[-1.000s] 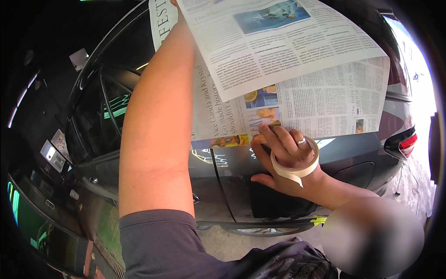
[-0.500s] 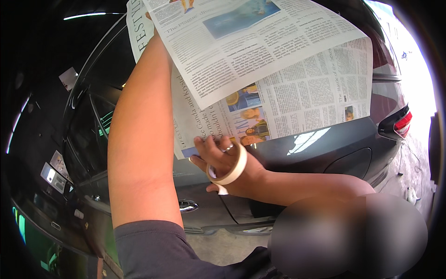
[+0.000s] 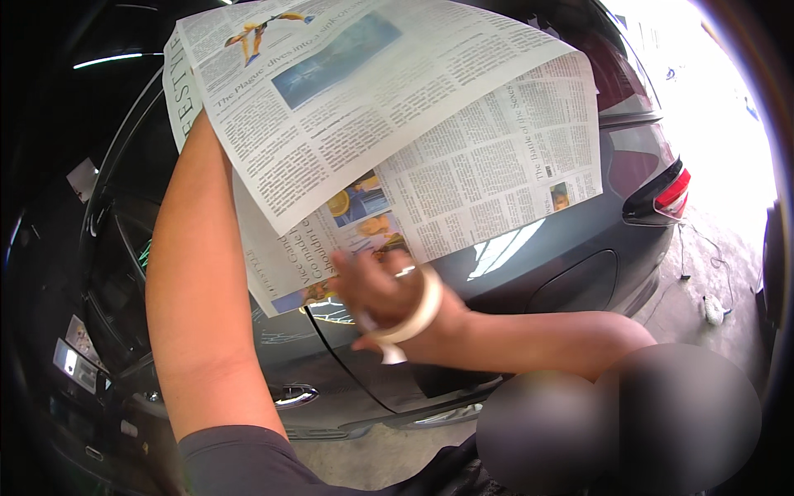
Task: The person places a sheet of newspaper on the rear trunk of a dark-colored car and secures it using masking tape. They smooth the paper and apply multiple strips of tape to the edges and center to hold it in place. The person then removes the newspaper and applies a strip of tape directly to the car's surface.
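Sheets of newspaper (image 3: 496, 157) lie against the dark grey car (image 3: 538, 273), over its rear side and window. The upper sheet (image 3: 347, 124) hangs loose over the lower one. My left forearm (image 3: 194, 273) reaches up under this upper sheet, which hides most of my left hand; its fingers cannot be made out. My right hand (image 3: 389, 289) is in front of the newspaper's lower edge, smeared by motion. A cream roll of masking tape (image 3: 422, 310) is looped around it, with a short loose end (image 3: 393, 355) hanging down.
Below the newspaper are the car's door handle (image 3: 295, 395) and a door seam. The red tail light (image 3: 672, 192) is at the right. On the concrete floor beyond lie a cable and a small whitish object (image 3: 713, 310).
The view has shifted, so the car and newspaper appear farther left. My right hand has moved relative to the newspaper's lower edge and is now blurred. My left arm still reaches under the sheet.
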### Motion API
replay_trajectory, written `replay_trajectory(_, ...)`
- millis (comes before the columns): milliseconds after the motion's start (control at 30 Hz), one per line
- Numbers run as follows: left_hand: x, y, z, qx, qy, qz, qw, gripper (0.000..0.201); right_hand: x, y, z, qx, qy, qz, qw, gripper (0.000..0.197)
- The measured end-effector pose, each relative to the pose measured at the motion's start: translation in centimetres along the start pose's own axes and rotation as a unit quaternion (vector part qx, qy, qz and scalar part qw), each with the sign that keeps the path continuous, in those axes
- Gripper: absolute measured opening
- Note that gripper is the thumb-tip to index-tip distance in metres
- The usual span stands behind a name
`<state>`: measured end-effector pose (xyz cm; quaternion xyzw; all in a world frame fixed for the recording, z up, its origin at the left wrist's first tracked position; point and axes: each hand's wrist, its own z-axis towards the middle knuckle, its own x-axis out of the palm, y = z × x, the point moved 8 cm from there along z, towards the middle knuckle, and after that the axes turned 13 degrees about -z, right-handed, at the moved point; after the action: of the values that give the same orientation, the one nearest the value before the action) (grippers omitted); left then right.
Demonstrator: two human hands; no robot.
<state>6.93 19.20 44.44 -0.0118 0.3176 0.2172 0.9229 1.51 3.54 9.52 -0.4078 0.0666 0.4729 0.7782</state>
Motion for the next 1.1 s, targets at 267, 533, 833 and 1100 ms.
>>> replay_trajectory(267,-1.0,0.0,1.0,-0.007,0.005,0.000,1.000,0.069,-3.1,-15.6,-15.3,0.089,0.026,-0.101,0.991,0.076)
replay_trajectory(533,-0.1,-1.0,3.6,-0.014,0.014,-0.041,0.999,0.069,-4.7,-25.5,-24.9,0.175,0.116,-0.232,0.950,0.076)
replay_trajectory(833,-5.0,-4.7,7.2,-0.050,0.059,-0.143,0.987,0.068,-9.8,-22.3,1.3,-0.080,-0.221,-0.189,0.953,0.050)
replay_trajectory(1100,-6.4,-3.1,-2.8,0.137,-0.101,0.010,0.985,0.046,-4.5,-36.1,9.5,0.176,-0.081,-0.208,0.959,0.067)
